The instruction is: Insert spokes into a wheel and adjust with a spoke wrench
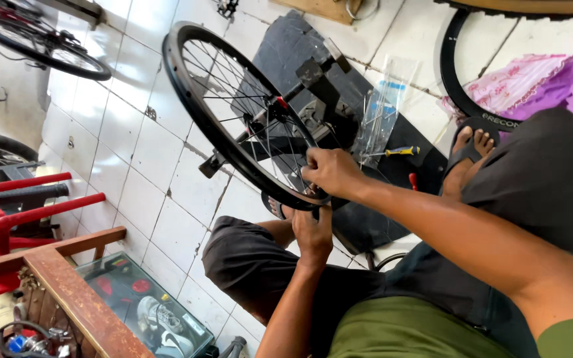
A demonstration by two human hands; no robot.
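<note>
Two bare hands at one black spoked bicycle wheel [233, 113], seen from above over white floor tiles [140, 152]. At far left, red plastic chair [8, 212] and brown wooden frame with glass-topped case [134, 298] full of small parts. Further right, the wheel itself: standing on edge in black metal truing stand [319, 86], rim running from upper left down to lower right, axle crossing it toward upper right. Left hand [313, 235] under the lowest part of the rim, fingers closed up around rim edge, touching it. Right hand [331, 171] just above, on the spokes near the rim, fingers pinched together; whatever lies between them too small to tell. Beyond the stand, clear plastic bag of loose spokes [382, 113] on dark mat [286, 46], yellow-handled screwdriver [399, 151] beside it. At far right, foot in black sandal [469, 149], pink cloth [532, 83].
</note>
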